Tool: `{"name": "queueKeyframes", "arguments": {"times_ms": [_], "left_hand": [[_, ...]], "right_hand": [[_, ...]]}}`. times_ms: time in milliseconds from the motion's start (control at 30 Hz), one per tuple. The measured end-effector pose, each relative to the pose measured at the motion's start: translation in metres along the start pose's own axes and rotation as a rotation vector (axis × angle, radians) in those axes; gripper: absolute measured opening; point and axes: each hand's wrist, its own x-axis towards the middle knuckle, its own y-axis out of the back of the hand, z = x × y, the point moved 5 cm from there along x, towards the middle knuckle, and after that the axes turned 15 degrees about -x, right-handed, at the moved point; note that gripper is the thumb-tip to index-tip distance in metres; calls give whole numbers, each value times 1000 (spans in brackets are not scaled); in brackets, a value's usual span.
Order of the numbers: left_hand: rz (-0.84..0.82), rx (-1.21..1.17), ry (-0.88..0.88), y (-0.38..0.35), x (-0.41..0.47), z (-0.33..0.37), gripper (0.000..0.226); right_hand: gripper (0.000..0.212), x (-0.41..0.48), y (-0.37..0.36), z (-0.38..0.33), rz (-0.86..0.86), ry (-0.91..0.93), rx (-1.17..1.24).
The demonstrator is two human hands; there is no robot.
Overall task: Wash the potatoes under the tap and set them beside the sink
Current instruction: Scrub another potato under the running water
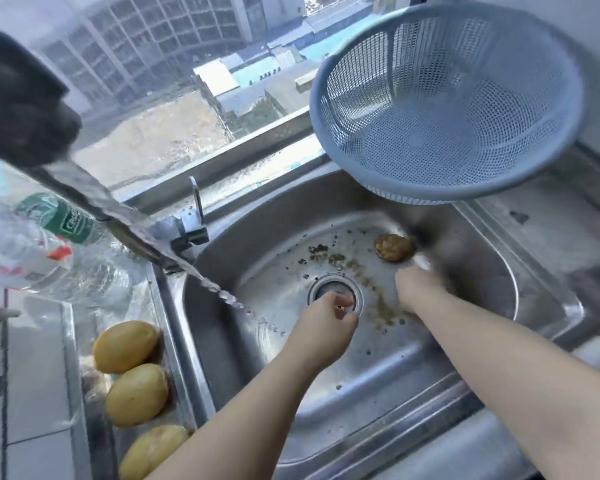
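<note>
I see both bare forearms reaching forward and down into the steel sink [492,271]. My left hand [326,323] hangs over the drain [336,292], fingers curled in loosely toward the palm; something small and reddish shows at the fingertips, too small for me to name, so I cannot tell whether it holds anything. My right hand [416,285] is stretched further toward the back of the basin, just short of a dirty brown potato [394,247] that lies on the sink floor near the back wall. That hand is blurred, so I cannot tell whether its fingers are spread or closed, or whether they touch the potato. Brown grit is scattered across the basin between the potato and the drain.

Three yellowish potatoes [127,346] lie in a row on the ledge just left of the sink; the nearest one is partly hidden by my left forearm. Water runs from the tap [125,220] in a slanted stream into the basin. A blue-grey colander [444,98] sits tilted on the back right corner. A clear plastic bottle [49,233] at left is cut off by the frame edge.
</note>
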Motion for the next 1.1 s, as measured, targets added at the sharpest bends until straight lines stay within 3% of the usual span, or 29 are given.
{"name": "queueKeyframes", "arguments": {"times_ms": [67, 133, 267, 367, 433, 567, 733, 900, 1100], "left_hand": [[-14, -31, 36, 5, -7, -7, 32], [-24, -149, 127, 13, -16, -19, 25], [108, -684, 382, 39, -52, -38, 3], [256, -1087, 398, 61, -72, -45, 21], [243, -1250, 361, 68, -80, -42, 33], [231, -1521, 254, 76, -89, -29, 34], [262, -1488, 80, 81, -85, -18, 23], [219, -1150, -18, 76, -69, -24, 24], [434, -1352, 103, 82, -52, -35, 13]], "right_hand": [[29, -17, 10, -22, -9, 156, 77], [45, -43, 30, -44, -11, 339, 279], [46, -107, 72, -76, -56, 579, 741], [36, -144, 89, -94, -123, 649, 1043], [33, -163, 97, -106, -129, 671, 1173], [28, -184, 107, -126, 38, 618, 1121], [21, -175, 109, -142, 90, 389, 1419], [32, -164, 100, -155, -95, 82, 1652], [25, -173, 101, -160, -72, 207, 1734]]}}
